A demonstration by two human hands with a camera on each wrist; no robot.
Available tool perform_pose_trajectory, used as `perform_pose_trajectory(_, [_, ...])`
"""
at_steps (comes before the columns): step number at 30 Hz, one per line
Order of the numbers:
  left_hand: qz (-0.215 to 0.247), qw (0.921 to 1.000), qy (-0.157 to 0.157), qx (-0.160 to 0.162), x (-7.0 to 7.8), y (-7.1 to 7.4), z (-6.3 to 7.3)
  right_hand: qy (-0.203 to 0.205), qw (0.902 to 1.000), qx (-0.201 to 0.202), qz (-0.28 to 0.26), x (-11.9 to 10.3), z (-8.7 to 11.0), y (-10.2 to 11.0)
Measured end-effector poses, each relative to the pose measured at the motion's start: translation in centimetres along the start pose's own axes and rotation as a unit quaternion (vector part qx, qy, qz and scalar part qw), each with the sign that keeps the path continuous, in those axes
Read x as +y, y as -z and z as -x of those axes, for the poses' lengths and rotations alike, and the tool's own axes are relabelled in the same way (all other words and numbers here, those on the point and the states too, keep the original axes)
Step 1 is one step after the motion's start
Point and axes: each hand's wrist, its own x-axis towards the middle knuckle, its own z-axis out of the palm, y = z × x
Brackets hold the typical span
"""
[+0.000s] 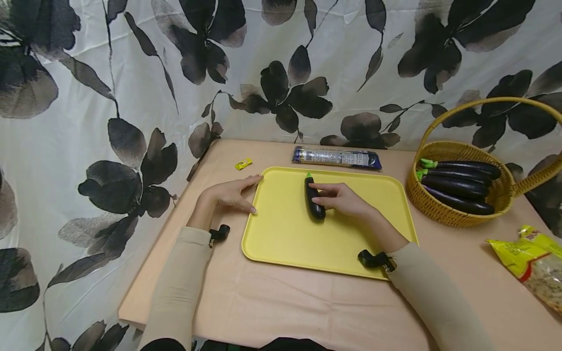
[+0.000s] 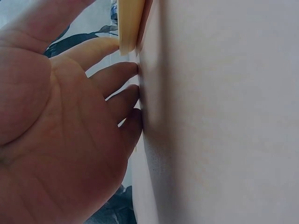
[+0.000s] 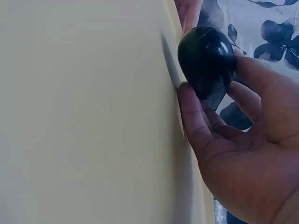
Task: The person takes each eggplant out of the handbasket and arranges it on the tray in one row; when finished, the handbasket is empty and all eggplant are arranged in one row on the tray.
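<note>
Beige left sleeve [image 1: 177, 287] and matching right sleeve [image 1: 432, 292], head view: both my forearms reach forward over the tabletop [image 1: 285, 302], the right one slanting inward, each wrist carrying a small black camera [image 1: 219, 233]. My left hand [image 1: 229, 194] stands at the left edge of the yellow tray [image 1: 281, 239], thumb and fingers reaching toward the rim with a wide gap between them. Left wrist view: palm toward the lens, the left fingers [image 2: 114, 78] are fanned, one tip at the tray's edge, the others close to or on the tabletop; I cannot tell which. My right hand [image 1: 344, 200] extends over the tray from the right, its fingers narrowed around a dark eggplant [image 1: 311, 195]. Right wrist view: the right fingers [image 3: 192, 116] meet the eggplant on opposing flanks, its rounded end facing the lens, with a shadow on the tray beside it. The eggplant is over the tray's far half, a little left of centre, green stem pointing to the far rim; whether it touches the tray I cannot tell. Farther right, a wicker basket [image 1: 432, 207] with an arched handle holds more eggplants [image 1: 458, 184]; near it lies a yellow bag [image 1: 533, 268]. Beyond the tray rest a dark blue packet [image 1: 337, 158] and a small yellow wrapper [image 1: 243, 164], before a floral cloth [image 1: 360, 29].
</note>
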Motion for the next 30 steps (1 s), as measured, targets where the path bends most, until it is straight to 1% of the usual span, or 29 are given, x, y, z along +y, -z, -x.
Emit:
perform_pose_trajectory(2, [-0.002,1.0000,-0.002,0.000,0.0,0.0,0.0,0.002,0.9999,-0.001,-0.011,0.1,-0.4,-0.4])
perform_pose_trajectory(6, [-0.010,0.9999,-0.004,0.001,0.0,0.1,0.1,-0.011,0.9983,0.006,-0.057,0.4,-1.2,-1.0])
perform_pose_trajectory(9, [-0.012,0.9999,-0.002,0.002,-0.1,0.1,0.1,-0.013,0.9969,0.010,-0.076,0.3,-1.5,-1.5])
perform_pose_trajectory(13, [-0.008,1.0000,0.001,0.000,0.0,0.1,0.1,-0.002,0.9973,0.006,-0.073,0.0,-1.9,-2.2])
perform_pose_trajectory(21, [-0.009,0.9999,0.004,0.000,0.0,0.1,0.1,0.022,0.9973,-0.021,-0.068,-1.0,-3.1,-4.1])
perform_pose_trajectory(26, [-0.008,1.0000,0.004,0.000,-0.1,0.1,-0.1,0.022,0.9971,-0.021,-0.069,-1.5,-3.8,-5.0])
perform_pose_trajectory(30, [-0.001,1.0000,0.004,-0.001,-0.1,0.1,-0.1,0.024,0.9979,-0.015,-0.058,-1.7,-4.2,-5.5])
